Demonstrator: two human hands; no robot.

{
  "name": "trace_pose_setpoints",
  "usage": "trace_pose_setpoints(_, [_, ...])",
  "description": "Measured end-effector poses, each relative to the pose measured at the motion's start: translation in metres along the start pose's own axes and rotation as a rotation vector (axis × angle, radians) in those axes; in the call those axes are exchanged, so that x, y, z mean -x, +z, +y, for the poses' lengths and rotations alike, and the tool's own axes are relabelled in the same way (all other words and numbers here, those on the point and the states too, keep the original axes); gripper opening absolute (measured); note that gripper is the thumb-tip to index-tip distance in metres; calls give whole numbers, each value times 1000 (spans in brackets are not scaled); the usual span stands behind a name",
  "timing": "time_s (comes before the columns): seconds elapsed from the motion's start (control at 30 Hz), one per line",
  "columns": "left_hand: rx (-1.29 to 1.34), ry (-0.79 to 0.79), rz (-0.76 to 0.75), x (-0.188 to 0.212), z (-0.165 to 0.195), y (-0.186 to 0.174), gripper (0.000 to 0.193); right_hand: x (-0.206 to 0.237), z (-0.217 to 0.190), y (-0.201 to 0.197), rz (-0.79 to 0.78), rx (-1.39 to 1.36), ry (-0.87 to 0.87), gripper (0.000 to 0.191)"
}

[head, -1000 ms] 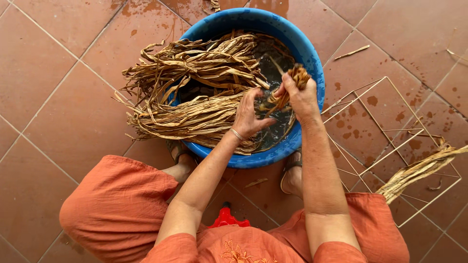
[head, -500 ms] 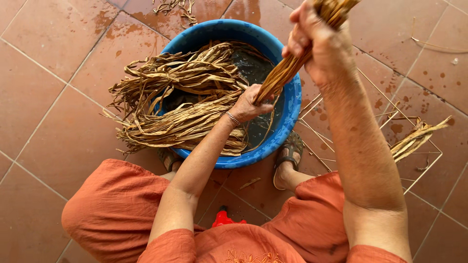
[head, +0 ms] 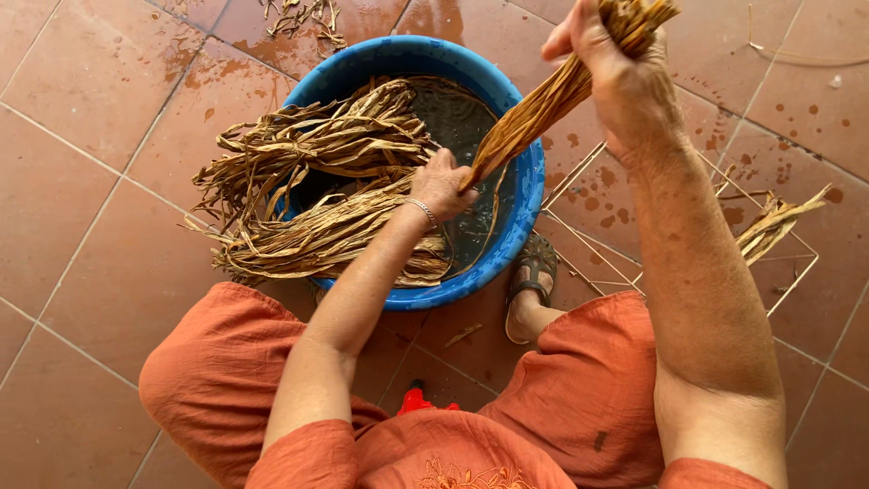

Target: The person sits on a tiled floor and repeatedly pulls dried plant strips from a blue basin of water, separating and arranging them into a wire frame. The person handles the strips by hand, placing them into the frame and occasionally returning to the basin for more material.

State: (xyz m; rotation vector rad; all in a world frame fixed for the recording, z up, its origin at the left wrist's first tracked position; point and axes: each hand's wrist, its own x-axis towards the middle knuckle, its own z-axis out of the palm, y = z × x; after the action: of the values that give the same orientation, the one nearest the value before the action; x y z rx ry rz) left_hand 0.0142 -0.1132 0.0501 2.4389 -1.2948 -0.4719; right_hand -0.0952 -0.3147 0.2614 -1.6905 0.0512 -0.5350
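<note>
My right hand (head: 614,68) is raised high and grips the top end of a wet bundle of long brown dried leaf strips (head: 534,113). My left hand (head: 441,184) closes around the lower part of the same bundle, just above the dark water in a round blue plastic basin (head: 520,231). Two thick bunches of tan strips (head: 317,195) lie across the basin's left rim, their ends hanging out over the floor.
The floor is wet terracotta tile (head: 81,226). A thin wire rack (head: 634,226) lies right of the basin with a small bunch of strips (head: 778,222) on it. Loose scraps (head: 303,16) lie beyond the basin. My sandalled foot (head: 532,281) rests by the rim.
My right hand has lifted the bundle up out of the water, stretching it taut. My left hand has slid down the strips and stays low over the basin.
</note>
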Motion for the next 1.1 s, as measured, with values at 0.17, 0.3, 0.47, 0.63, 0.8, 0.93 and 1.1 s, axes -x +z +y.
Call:
trace_pose_setpoints(0.17, [-1, -111, -411, -24, -44, 1, 25, 11, 8, -38, 58, 332, 248, 25])
trace_pose_setpoints(0.3, [-101, 1, -111, -65, -34, -20, 27, 46, -1, -86, 239, 107, 284, 15])
trace_pose_setpoints(0.47, [170, 242, 367, -118, 51, -73, 22, 132, -42, -156, 551, -81, 138, 15])
trace_pose_setpoints(0.63, [289, 657, 447, -141, 178, -74, 92, 235, -61, -171, 773, 307, -144, 21])
trace_pose_setpoints(0.8, [523, 828, 289, -102, 195, -25, 82, 295, 19, -148, 907, 1137, -327, 20])
trace_pose_setpoints(0.93, [484, 525, -62, -63, 153, 18, 59, 334, 106, -109, 695, 1258, -105, 7])
trace_pose_setpoints(1.1, [516, 359, -138, -28, 88, 39, 45, 381, 155, -67, 574, 1311, 16, 22])
